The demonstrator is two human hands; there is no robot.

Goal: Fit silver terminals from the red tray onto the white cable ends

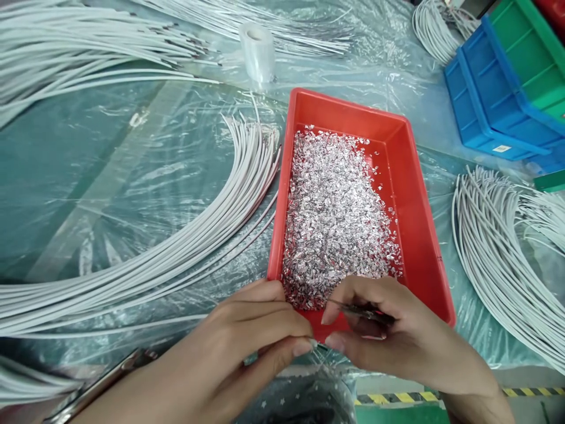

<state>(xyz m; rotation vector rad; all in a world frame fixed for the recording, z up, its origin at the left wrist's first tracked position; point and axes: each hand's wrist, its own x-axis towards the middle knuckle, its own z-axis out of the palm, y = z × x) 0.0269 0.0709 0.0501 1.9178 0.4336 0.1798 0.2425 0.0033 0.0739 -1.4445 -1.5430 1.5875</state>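
My left hand [260,330] is closed at the near left corner of a red tray [424,235], thumb and fingers pinching the end of a white cable [168,327]. A short dark green tip [322,347] pokes out between the two hands. My right hand [392,330] is curled over the tray's near rim, wrapped round a small dark pointed metal tool [368,313]; its exact kind is partly hidden by the fingers. The right thumb and index finger are apart, close to the cable tip. Silvery foil scraps [335,212] cover much of the tray's floor.
A bundle of white cables [212,227] curves along the tray's left side. More cables [494,253] lie on the right, others [88,41] at the back left. A clear film roll [257,56] stands behind the tray. Blue bins [494,88] are stacked back right.
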